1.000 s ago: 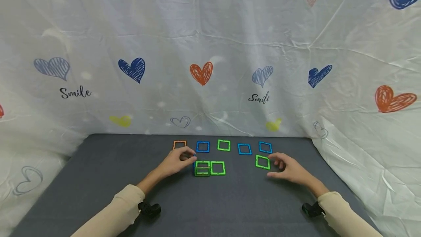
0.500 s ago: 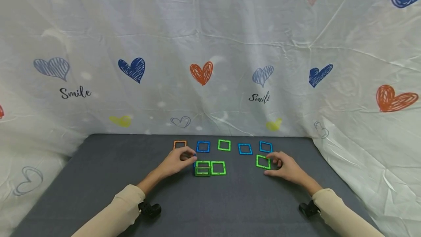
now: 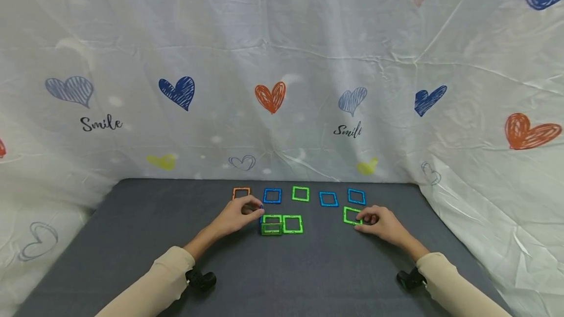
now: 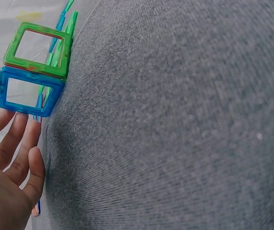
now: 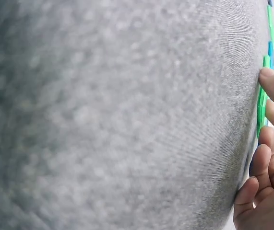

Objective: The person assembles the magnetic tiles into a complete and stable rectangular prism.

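Observation:
My left hand (image 3: pixel 241 214) pinches an upright blue square magnetic tile (image 4: pixel 53 98), with the thumb at one edge and fingers at the other. Joined to it at a corner stands an upright green magnetic tile (image 3: pixel 271 233). Directly right of this pair another green tile (image 3: pixel 293 232) lies flat. Over to the right, my right hand (image 3: pixel 382 224) has thumb and index finger on the right side of a flat green magnetic tile (image 3: pixel 345 215); its right edge is partly covered. The right wrist view shows this tile edge-on between thumb and index finger.
Along the back of the dark grey table (image 3: pixel 282 278) lie an orange tile (image 3: pixel 241 189), partly behind my left hand, a blue tile (image 3: pixel 272 202), a green tile (image 3: pixel 300 200) and two more blue tiles (image 3: pixel 328 205). A white heart-printed cloth (image 3: pixel 220 62) hangs behind.
My right hand has moved left onto the green tile, and its thumb and index finger have closed together at the tile's right edge. My left hand has stayed put.

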{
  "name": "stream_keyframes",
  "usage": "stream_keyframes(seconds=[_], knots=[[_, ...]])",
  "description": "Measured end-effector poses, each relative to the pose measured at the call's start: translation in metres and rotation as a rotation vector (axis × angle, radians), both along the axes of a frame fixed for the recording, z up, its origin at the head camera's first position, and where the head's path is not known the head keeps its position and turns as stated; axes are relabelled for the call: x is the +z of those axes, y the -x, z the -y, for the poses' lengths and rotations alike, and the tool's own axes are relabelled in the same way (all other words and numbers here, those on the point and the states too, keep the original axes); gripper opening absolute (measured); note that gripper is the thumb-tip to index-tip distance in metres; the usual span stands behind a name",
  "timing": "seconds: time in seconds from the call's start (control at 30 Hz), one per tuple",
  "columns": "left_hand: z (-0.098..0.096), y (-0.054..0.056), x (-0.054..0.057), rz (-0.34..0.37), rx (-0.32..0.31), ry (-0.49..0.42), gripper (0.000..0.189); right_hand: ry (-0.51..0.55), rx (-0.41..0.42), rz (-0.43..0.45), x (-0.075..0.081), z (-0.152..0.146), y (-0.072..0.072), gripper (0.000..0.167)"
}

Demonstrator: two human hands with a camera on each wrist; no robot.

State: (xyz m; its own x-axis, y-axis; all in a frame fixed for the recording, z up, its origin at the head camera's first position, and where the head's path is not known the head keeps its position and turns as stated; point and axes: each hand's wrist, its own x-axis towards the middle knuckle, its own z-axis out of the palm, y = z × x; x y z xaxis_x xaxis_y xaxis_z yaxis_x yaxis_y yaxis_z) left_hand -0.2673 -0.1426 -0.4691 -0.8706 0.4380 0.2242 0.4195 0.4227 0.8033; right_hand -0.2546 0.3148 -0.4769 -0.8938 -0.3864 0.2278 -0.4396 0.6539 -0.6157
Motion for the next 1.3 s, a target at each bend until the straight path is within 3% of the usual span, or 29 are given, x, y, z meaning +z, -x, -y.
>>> stream_keyframes(seconds=[0.33, 0.9, 1.13, 1.3], knots=[[0.0, 0.002, -0.001, -0.003, -0.009, -0.007, 0.03, 0.031, 0.053, 0.028, 0.0, -0.005, 0.003, 0.007], [-0.001, 0.002, -0.003, 0.009, -0.002, 0.004, 0.029, 0.052, 0.102, -0.009, 0.005, -0.009, 0.0, 0.005], [-0.001, 0.001, -0.001, 0.013, 0.002, -0.002, 0.029, 0.08, 0.095, -0.017, 0.036, 0.011, -0.019, 0.005], [0.0, 0.001, -0.001, 0.019, 0.006, 0.001, 0.029, 0.098, 0.102, -0.025, 0.019, 0.002, -0.009, 0.006]])
